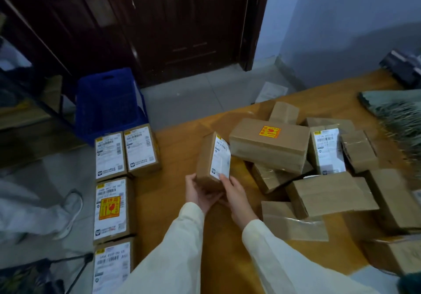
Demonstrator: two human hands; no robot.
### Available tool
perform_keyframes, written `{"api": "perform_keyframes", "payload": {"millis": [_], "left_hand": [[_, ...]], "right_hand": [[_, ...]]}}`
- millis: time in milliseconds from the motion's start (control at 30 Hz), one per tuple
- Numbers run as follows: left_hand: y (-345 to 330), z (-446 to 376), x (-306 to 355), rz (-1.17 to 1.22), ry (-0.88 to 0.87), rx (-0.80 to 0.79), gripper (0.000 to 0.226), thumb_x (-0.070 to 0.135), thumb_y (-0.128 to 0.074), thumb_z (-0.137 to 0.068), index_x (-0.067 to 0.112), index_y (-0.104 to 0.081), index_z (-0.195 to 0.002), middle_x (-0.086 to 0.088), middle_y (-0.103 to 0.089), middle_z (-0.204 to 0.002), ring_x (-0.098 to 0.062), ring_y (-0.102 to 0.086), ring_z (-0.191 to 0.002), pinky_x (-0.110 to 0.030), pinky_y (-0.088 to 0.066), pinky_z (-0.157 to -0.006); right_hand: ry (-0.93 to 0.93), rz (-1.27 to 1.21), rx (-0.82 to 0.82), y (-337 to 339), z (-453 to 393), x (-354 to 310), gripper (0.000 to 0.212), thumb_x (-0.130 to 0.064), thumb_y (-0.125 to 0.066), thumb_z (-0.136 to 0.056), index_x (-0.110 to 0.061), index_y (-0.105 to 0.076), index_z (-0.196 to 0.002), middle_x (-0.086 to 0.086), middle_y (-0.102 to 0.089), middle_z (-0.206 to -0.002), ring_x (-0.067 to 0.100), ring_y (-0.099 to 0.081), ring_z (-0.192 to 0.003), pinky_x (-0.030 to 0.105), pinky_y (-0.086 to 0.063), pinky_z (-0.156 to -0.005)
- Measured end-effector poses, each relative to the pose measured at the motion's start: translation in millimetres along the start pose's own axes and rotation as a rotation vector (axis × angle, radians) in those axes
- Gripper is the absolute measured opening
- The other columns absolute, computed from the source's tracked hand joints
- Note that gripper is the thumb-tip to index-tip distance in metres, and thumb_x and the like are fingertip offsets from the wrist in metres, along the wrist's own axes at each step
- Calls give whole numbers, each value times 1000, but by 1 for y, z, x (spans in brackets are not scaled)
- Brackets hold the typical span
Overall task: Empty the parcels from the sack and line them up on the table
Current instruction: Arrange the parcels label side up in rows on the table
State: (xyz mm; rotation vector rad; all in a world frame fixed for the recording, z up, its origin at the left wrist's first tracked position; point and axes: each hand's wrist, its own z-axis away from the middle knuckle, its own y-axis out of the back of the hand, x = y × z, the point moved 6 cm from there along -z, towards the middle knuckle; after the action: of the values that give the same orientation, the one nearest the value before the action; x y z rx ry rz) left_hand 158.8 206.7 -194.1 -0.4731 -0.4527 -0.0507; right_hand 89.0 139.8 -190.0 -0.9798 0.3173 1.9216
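Fingers (225,181) of the right hand (234,193) curl round the near right edge of a small brown parcel (208,163), their tips on its white shipping label (220,157); the left hand (197,193) cups the parcel's near left corner from below, thumb up its side. Both hands grip it. Item held: parcel, cardboard, tilted on end, label face turned to the right, raised above the wooden table (180,157), its lower end seated between the two palms and the rest reaching away from the fingers toward the far edge.

Lined up along the table's left edge, labels upward: two parcels side by side at the far end (110,154) (141,149), then a third bearing a yellow and red fragile sticker (111,207), then a fourth nearest the person (112,264) (partly cut off by the frame's lower edge). Each touches or lies just beside its neighbour.

Unsorted heap, right of the held parcel: a large box with an orange fragile sticker (270,144) lying atop others, a labelled box (328,151) just beside it, several plain taped boxes around and below.

Sack (396,111), greenish woven, lying on the table's far right corner.

Also present: blue plastic crate (107,102) on the floor beyond the table's left corner; dark wooden door (182,24) behind it; cream sleeves (173,248) on both arms.
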Motion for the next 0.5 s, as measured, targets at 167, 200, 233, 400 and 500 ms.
{"api": "perform_keyframes", "payload": {"millis": [167, 200, 233, 400, 500], "left_hand": [[20, 16, 6, -316, -46, 170, 45, 40, -28, -93, 10, -57, -110, -9, -62, -96, -27, -59, -80, -33, -50, -73], [23, 19, 10, -365, -83, 216, 36, 35, -29, -95, 11, -55, -98, -8, -61, -93, -26, -58, -77, -33, -49, -71], [26, 21, 15, -443, -120, 268, 30, 29, -30, -97, 13, -53, -89, -10, -62, -97, -27, -58, -80, -35, -50, -75], [49, 32, 22, -950, -332, 469, 35, 14, -36, -98, 15, -47, -131, -8, -49, -134, -28, -50, -122, -40, -44, -103], [60, 54, 15, -1100, -424, 484, 46, 5, -43, -94, 17, -41, -138, -9, -46, -137, -25, -48, -124, -36, -44, -103]], "right_hand": [[61, 170, -38, 2, 10, 18, 37, -37, -62, -87, -18, -57, -119, 2, -65, -118, 14, -62, -106, 37, -51, -97], [78, 201, -39, 1, 13, 18, 36, -37, -61, -88, -19, -56, -118, 1, -64, -119, 13, -62, -107, 36, -51, -96], [98, 231, -27, 1, 15, 19, 35, -37, -60, -88, -21, -54, -119, 0, -63, -120, 12, -60, -107, 35, -51, -96], [200, 462, 10, -1, 26, 17, 46, -26, -64, -87, -15, -44, -127, -3, -54, -120, 9, -53, -106, 23, -48, -88], [212, 652, -7, -6, 39, 34, 48, -26, -66, -85, -16, -44, -127, 0, -56, -126, 14, -56, -109, 31, -50, -93]]}}
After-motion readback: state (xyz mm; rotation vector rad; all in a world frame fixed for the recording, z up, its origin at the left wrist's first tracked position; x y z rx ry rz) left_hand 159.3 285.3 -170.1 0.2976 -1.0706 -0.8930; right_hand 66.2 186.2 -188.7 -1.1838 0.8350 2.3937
